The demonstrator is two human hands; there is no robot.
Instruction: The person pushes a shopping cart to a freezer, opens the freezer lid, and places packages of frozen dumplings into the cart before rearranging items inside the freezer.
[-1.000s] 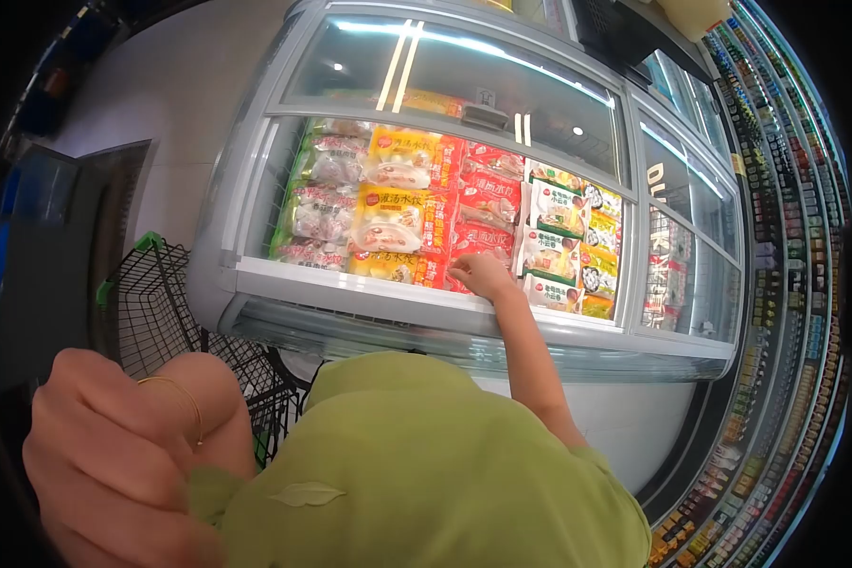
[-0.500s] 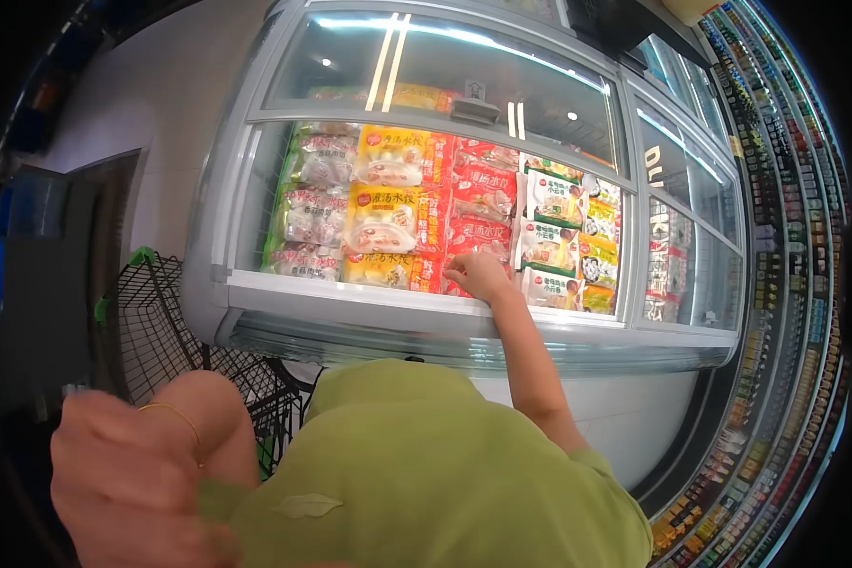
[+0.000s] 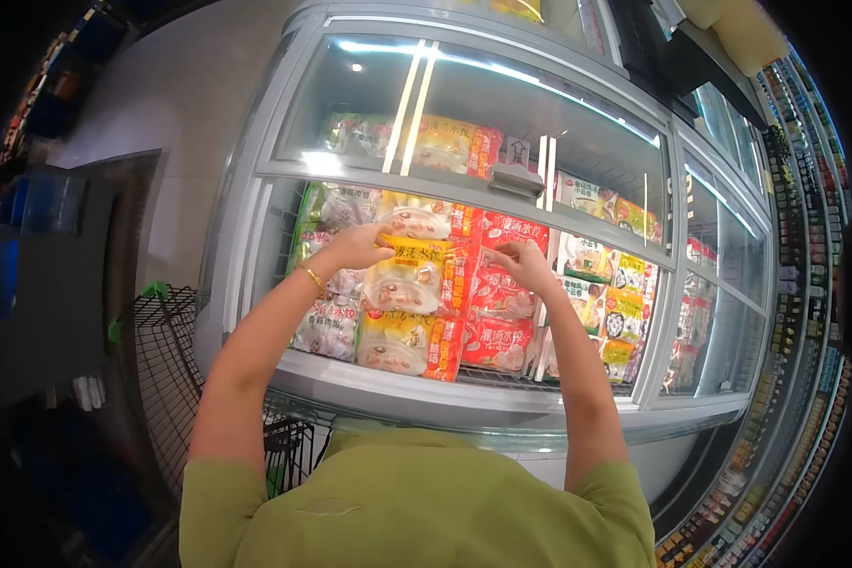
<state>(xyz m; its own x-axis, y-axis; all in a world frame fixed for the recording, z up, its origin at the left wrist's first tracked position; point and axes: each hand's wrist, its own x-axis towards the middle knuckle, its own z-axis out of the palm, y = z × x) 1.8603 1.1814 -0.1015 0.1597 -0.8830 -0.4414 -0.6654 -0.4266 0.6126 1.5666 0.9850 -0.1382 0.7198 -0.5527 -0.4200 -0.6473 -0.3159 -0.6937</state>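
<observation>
Both hands are inside the open front section of a glass-topped freezer [image 3: 426, 398]. At the upper left edge of a yellow dumpling bag [image 3: 402, 275] is my left hand [image 3: 358, 248], its thumb and fingers bent against the bag; whether it grips the bag is hard to tell. My right hand [image 3: 523, 264] is over the red dumpling bags [image 3: 498, 345], near the right side of the yellow ones, with its fingers curled; what they hold, if anything, is hidden. Green-edged bags [image 3: 324, 328] lie left of the yellow ones.
A sliding glass lid with a handle [image 3: 516, 180] covers the freezer's rear part. White-and-green bags [image 3: 577, 305] lie right of the red ones. A wire shopping cart [image 3: 170, 350] stands at the left. Stocked shelves [image 3: 805, 284] curve along the right.
My left hand has moved from the lower left into the freezer, onto the yellow bags. My right hand has moved farther in. The view has shifted, showing more of the bags' front ends.
</observation>
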